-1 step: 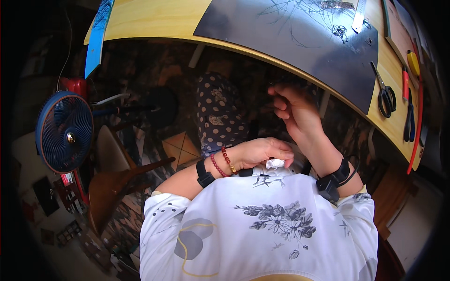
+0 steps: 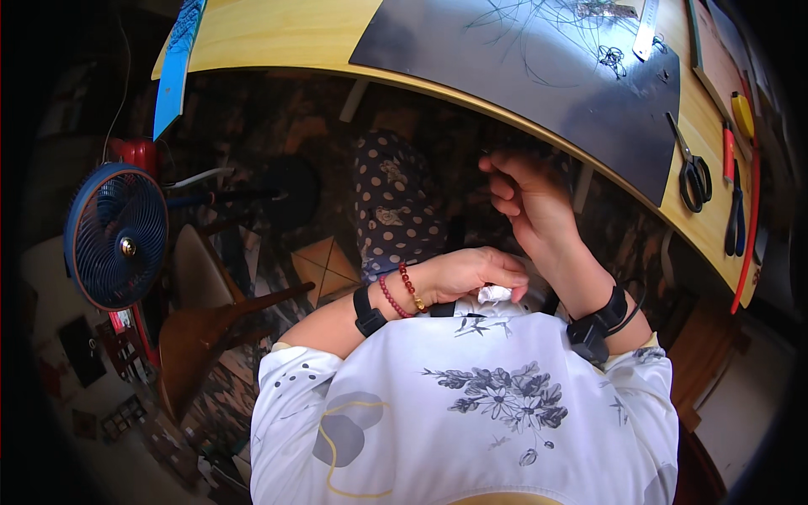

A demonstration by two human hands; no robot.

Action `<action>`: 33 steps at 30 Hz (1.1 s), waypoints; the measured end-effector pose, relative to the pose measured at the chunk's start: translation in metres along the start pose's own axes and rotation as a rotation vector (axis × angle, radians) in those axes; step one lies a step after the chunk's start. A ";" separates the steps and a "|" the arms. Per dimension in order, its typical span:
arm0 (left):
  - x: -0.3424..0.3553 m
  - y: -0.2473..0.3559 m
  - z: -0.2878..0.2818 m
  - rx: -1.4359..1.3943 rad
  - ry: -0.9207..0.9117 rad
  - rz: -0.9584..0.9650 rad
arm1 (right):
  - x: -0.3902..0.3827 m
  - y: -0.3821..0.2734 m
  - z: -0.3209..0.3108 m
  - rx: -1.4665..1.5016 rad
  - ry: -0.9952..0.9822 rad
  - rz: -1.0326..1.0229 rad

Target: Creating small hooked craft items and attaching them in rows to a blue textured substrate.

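Close to my shirt front, my left hand (image 2: 481, 273) is closed on a small white bunched piece of cloth or tissue (image 2: 495, 294); its underside is hidden. My right hand (image 2: 532, 195) is raised farther forward, below the table's edge. Its fingers are curled, with thumb and forefinger drawn together. A tiny dark speck shows at the fingertips, too small to name. Nearest to that hand is the dark mat (image 2: 505, 84) on the yellow wooden table (image 2: 278, 35). Fine dark threads or wires (image 2: 522, 38) lie tangled on the mat.
Scissors (image 2: 693, 177), a red-handled tool (image 2: 728, 151), dark-handled pliers (image 2: 735, 215) and a metal ruler (image 2: 645, 32) lie on the table at right. A blue strip (image 2: 172, 93) overhangs the edge at left. A fan (image 2: 116, 237) and a brown chair (image 2: 202, 337) stand left.
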State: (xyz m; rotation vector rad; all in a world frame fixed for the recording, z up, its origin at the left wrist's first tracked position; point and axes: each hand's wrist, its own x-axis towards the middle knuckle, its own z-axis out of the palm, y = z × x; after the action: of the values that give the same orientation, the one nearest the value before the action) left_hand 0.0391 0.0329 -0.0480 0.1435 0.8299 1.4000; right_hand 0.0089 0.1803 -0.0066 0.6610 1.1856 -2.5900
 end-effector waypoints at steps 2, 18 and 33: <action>0.001 0.001 -0.001 0.015 0.010 -0.005 | -0.002 -0.001 0.007 -0.055 -0.012 -0.017; -0.089 0.018 -0.061 0.308 1.272 0.637 | -0.016 -0.007 0.001 -0.778 -0.214 -0.504; -0.068 0.063 0.015 0.982 1.055 0.850 | -0.026 -0.011 -0.003 -1.189 -0.287 -0.848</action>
State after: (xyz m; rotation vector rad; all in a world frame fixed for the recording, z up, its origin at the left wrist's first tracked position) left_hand 0.0008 -0.0098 0.0266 0.5837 2.5307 1.6898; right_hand 0.0284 0.1897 0.0117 -0.5453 2.8125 -1.6651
